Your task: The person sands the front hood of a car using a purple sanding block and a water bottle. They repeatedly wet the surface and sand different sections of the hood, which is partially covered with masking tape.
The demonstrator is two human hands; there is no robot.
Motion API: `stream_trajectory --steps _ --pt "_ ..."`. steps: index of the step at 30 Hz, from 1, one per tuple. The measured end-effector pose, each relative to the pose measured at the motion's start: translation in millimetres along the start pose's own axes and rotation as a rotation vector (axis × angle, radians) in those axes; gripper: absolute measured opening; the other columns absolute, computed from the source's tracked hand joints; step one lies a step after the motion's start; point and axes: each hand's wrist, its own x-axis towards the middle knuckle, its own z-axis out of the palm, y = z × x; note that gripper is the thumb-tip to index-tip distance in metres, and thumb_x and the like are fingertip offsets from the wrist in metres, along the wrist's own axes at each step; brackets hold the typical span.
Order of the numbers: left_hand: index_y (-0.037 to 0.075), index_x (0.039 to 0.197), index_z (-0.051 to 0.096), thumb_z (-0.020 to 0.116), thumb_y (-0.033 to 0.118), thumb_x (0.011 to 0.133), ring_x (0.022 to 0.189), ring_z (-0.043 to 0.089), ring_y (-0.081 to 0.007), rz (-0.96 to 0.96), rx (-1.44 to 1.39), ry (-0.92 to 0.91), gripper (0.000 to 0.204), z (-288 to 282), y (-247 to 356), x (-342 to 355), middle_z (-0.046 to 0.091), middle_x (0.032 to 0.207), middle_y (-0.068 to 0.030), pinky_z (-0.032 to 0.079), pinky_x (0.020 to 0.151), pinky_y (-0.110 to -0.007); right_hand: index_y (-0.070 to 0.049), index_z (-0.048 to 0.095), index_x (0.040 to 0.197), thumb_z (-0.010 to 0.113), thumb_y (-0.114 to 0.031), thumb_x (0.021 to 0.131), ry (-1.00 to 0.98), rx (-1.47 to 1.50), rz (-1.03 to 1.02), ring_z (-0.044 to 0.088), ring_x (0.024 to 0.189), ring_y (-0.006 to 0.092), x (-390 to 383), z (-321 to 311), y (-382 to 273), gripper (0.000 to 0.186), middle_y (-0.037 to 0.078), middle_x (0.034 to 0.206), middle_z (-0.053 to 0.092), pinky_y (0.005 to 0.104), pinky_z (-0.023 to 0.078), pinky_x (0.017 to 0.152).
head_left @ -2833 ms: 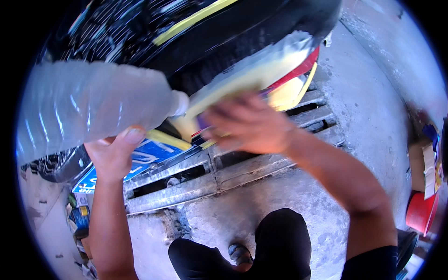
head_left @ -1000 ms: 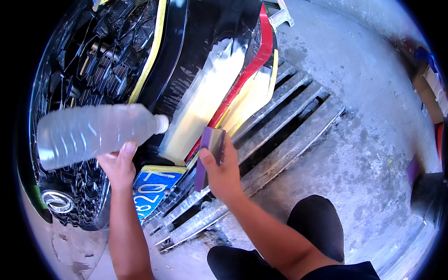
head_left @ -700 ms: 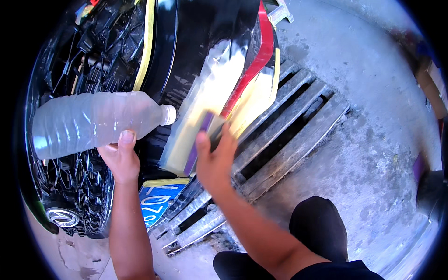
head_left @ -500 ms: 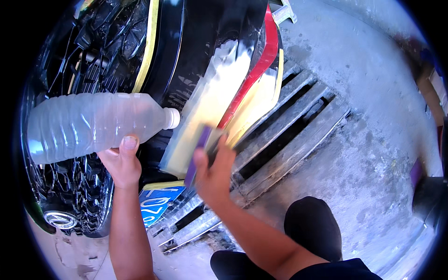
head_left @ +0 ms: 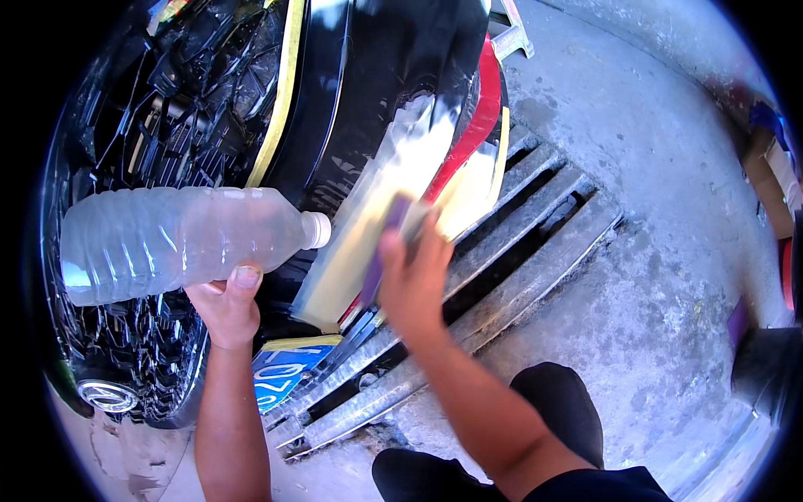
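Observation:
My left hand grips a large clear plastic bottle of cloudy water, held on its side with its white cap pointing right at a black car bumper. A pale sanded patch runs down the bumper beside a red strip. My right hand presses a purple sanding block flat against that patch. The block is mostly hidden under my fingers.
A black grille with yellow masking tape fills the upper left. A metal drain grate lies in the concrete ground below the bumper. A blue plate shows at lower left. Boxes stand at far right.
My right hand with the block has slid up the pale patch. The bottle has stayed tipped toward the bumper, shifting slightly with my view.

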Motion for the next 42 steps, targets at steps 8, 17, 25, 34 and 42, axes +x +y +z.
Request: stream_trajectory --steps 8,17,25,34,42 --pt "-0.005 0.140 0.038 0.076 0.046 0.079 0.118 0.057 -0.0299 0.052 -0.062 0.059 0.089 8.7 -4.0 -3.3 0.054 0.129 -0.0172 0.046 0.101 -0.045 0.014 0.036 0.139 0.065 -0.036 0.094 -0.002 0.234 -0.086 0.053 0.116 0.0418 23.9 -21.5 -23.2 0.073 0.032 0.127 0.050 0.0460 0.042 0.100" --pt "-0.002 0.148 0.027 0.060 0.056 0.091 0.133 0.045 -0.0328 0.060 0.169 -0.242 0.088 -7.6 -15.2 -11.9 0.049 0.141 -0.0208 0.032 0.113 -0.045 -0.001 0.040 0.143 0.070 -0.026 0.090 0.110 -0.219 -0.072 0.043 0.119 0.0493 24.3 -16.0 -47.1 0.066 0.034 0.134 0.039 0.0511 0.039 0.101" --pt "0.000 0.144 0.025 0.067 0.068 0.078 0.128 0.049 -0.0305 -0.016 0.218 -0.315 0.103 -13.6 -8.5 -7.4 0.048 0.140 -0.0202 0.035 0.111 -0.040 -0.008 0.051 0.140 0.074 -0.026 0.086 0.232 -0.219 -0.081 0.045 0.117 0.0469 61.2 8.0 -65.2 0.061 0.033 0.131 0.042 0.0506 0.038 0.101" --pt "0.000 0.143 0.026 0.073 0.055 0.083 0.133 0.048 -0.0315 0.134 0.218 -0.664 0.094 -3.1 23.9 50.1 0.044 0.145 -0.0215 0.037 0.113 -0.041 -0.009 0.054 0.139 0.075 -0.025 0.084 0.249 -0.252 -0.059 0.046 0.118 0.0466 27.9 18.2 -60.7 0.060 0.033 0.133 0.043 0.0503 0.038 0.101" --pt "-0.001 0.140 0.034 0.058 0.048 0.094 0.126 0.055 -0.0300 0.259 0.356 -0.606 0.072 31.6 26.0 71.8 0.053 0.137 -0.0186 0.038 0.110 -0.040 -0.012 0.056 0.136 0.074 -0.024 0.084 0.367 -0.229 -0.108 0.048 0.113 0.0462 97.5 -0.2 -64.5 0.057 0.030 0.131 0.045 0.0508 0.040 0.098"
